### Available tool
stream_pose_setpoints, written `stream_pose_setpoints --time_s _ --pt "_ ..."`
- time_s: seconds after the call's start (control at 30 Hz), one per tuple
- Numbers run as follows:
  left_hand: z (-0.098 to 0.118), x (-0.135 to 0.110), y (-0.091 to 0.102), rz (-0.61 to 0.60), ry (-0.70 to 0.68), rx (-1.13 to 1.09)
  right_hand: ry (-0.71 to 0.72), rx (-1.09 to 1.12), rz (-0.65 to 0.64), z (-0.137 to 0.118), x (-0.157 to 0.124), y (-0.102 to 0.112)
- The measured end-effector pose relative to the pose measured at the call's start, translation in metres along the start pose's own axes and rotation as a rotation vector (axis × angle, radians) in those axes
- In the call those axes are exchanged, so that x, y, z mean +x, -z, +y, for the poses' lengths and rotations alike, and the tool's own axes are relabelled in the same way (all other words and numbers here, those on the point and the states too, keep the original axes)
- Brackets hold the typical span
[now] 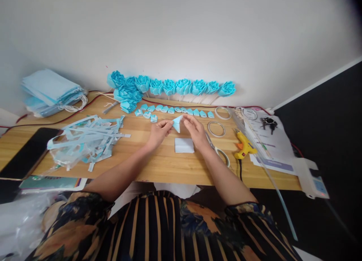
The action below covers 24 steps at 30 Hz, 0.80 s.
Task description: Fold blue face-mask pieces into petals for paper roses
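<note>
Both hands hold one small light blue folded paper piece point(177, 123) above the wooden table point(158, 167). My left hand point(158, 132) pinches its left side and my right hand point(196, 130) pinches its right side. Just below them lies a small stack of pale blue squares point(184, 145). A row of several folded blue petals point(175, 110) lies beyond the hands. Behind that, several finished blue paper roses point(169, 87) lean against the wall.
A heap of cut blue strips point(85, 139) lies at left, with a stack of face masks point(52, 91) behind it. Scissors point(219, 151), a yellow glue gun point(243, 147), tape rings point(216, 128) and papers point(268, 144) lie right. A dark tablet point(26, 153) sits far left.
</note>
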<state>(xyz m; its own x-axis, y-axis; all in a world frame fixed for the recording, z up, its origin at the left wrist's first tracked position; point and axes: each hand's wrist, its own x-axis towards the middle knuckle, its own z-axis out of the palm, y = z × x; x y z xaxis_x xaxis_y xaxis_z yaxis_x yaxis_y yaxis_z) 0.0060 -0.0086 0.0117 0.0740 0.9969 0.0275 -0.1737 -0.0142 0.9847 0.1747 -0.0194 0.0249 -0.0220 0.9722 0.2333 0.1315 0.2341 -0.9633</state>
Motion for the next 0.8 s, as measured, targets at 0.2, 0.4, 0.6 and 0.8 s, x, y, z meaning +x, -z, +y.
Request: stream_pose_setpoints --time_s 0.2,0.4,0.6,0.8 --pt "0.0006 -0.0016 -0.0013 -0.011 -0.041 0.079 -0.074 -0.089 -0.141 -0.0022 0.0001 -0.0008" --pt "0.0025 -0.0038 -0.0023 -0.041 -0.045 0.101 -0.043 -0.082 -0.119 -0.0003 0.0006 -0.0007" --pt "0.0010 -0.0010 -0.0001 -0.046 0.001 -0.112 -0.045 -0.074 -0.098 0.0001 0.0007 0.0005" --pt "0.0004 -0.0008 -0.0003 -0.082 0.023 -0.067 -0.051 -0.071 -0.098 -0.0006 0.0008 0.0001"
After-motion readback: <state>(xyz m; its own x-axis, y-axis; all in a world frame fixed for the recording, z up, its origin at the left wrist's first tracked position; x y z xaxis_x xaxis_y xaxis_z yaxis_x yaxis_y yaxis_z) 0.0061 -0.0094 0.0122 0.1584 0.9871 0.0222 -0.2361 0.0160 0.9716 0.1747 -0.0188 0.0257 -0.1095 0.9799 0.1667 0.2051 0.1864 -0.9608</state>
